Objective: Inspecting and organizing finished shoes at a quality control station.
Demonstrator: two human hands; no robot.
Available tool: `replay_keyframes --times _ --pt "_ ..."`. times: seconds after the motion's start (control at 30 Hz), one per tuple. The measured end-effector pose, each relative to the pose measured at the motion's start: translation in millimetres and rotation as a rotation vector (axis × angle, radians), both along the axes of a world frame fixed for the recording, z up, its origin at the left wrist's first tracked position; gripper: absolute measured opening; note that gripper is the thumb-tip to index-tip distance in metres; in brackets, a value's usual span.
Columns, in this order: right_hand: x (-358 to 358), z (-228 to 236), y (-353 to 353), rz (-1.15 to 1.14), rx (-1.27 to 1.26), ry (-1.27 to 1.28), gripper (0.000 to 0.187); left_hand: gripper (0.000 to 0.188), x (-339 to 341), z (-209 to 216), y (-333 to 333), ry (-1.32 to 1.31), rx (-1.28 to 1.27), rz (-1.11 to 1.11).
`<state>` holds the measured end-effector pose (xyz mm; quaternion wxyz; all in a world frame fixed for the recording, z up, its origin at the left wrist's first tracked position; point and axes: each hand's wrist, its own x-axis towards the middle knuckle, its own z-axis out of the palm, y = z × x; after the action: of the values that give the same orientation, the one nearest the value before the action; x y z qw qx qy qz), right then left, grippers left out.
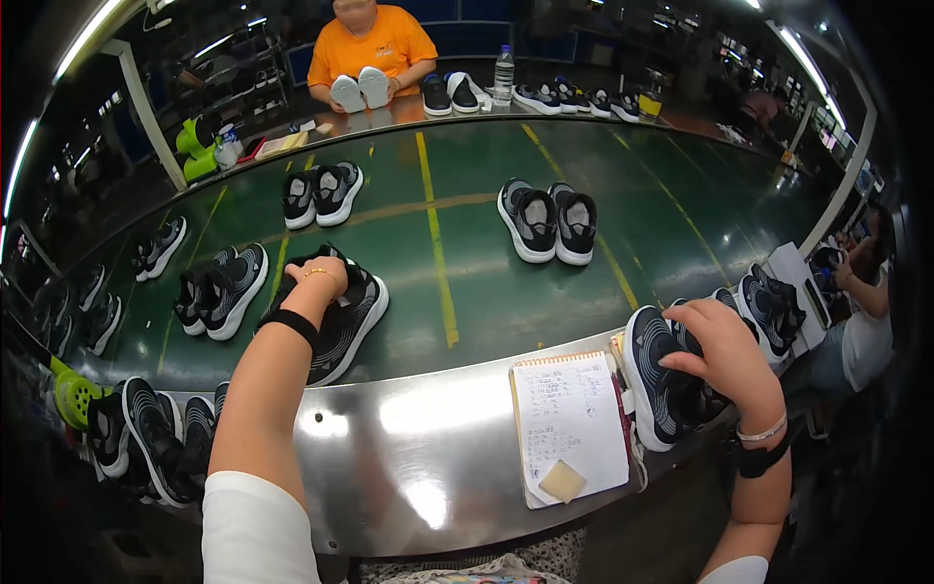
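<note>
My left hand [321,276] reaches over the near edge of the green belt and closes on a pair of black sneakers with white soles. The front sneaker [352,326] of that pair rests partly over the metal rim, and the fingertips are partly hidden behind the collars. At the right, my right hand [715,348] hovers close over another black sneaker [660,380], thumb and forefinger spread apart. Whether its other fingers touch the shoes beneath is hidden. Left of that sneaker lies a spiral notebook [569,404] with handwriting and a small beige block [562,481] on it.
The green belt [477,302] carries several sneaker pairs, one pair [548,222] right of centre. More sneakers [156,428] crowd the left end of the metal ledge [409,457]. Across the belt, a person in orange [375,49] holds two shoes near a water bottle [503,76].
</note>
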<state>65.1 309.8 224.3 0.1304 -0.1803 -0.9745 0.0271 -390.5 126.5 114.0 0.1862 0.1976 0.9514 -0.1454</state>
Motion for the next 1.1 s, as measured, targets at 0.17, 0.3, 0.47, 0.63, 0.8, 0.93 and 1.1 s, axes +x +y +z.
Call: replay_keyframes --times 0.17,0.3,0.47,0.63,0.8,0.93,1.1 --pt "-144.8 -50.0 61.8 -0.133 0.091 -0.245 0.048 0.042 25.2 21.2 -36.6 0.103 0.289 -0.447" --pt "-202.3 -86.5 99.5 -0.389 0.051 -0.348 0.064 0.022 80.9 60.7 -107.7 0.183 0.580 -1.305" --pt "-205.6 -127.4 145.0 -0.508 -0.256 -0.321 0.061 0.011 164.3 36.6 -174.6 -0.185 0.521 -1.794" --pt "-238.5 -119.9 91.8 -0.180 -0.312 0.040 0.062 0.020 185.3 32.7 -233.9 -0.149 0.619 -1.610" --pt "-219.3 -111.5 51.6 0.044 -0.336 0.111 0.060 0.052 225.5 36.9 -243.8 -0.088 0.589 -1.049" --pt "-238.7 -125.2 -15.7 0.137 -0.315 0.054 0.048 0.064 244.9 14.9 -235.0 -0.307 0.397 -0.738" --pt "-230.7 -127.4 -110.0 0.073 0.235 0.148 0.046 0.054 255.3 2.4 -239.7 -0.235 0.542 -0.586"
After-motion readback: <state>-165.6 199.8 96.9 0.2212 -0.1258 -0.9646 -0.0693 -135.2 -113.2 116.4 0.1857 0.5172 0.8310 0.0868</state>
